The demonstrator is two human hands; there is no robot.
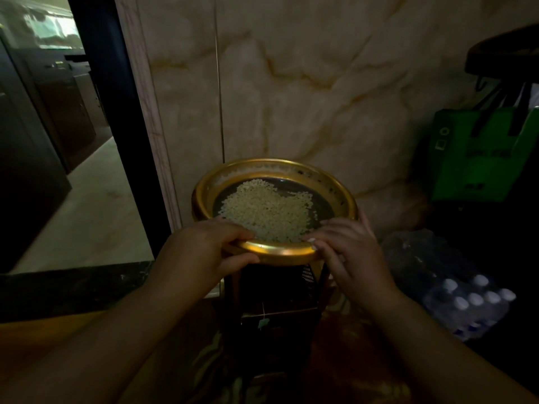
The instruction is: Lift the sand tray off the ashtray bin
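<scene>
One round, shallow gold-rimmed metal tray [291, 253] with a dark base, holding one loose heap of small pale grains [267, 212] spread toward its near side. Left hand [204, 247] grips the tray's near-left rim, fingers curled over the edge; right hand [347, 246] grips the near-right rim. Beneath the tray: one dark stand [277, 310]. Right of the tray: one green bag [478, 153]; one wrapped pack of white-capped bottles [466, 301].

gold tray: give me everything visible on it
The gold tray is round and shallow, looks like shiny metal with a rolled rim and a dark floor. A heap of pale grains lies in it, towards the near side. It sits level over a dark stand, before a marble wall. The left hand and right hand each grip the near rim.
</scene>
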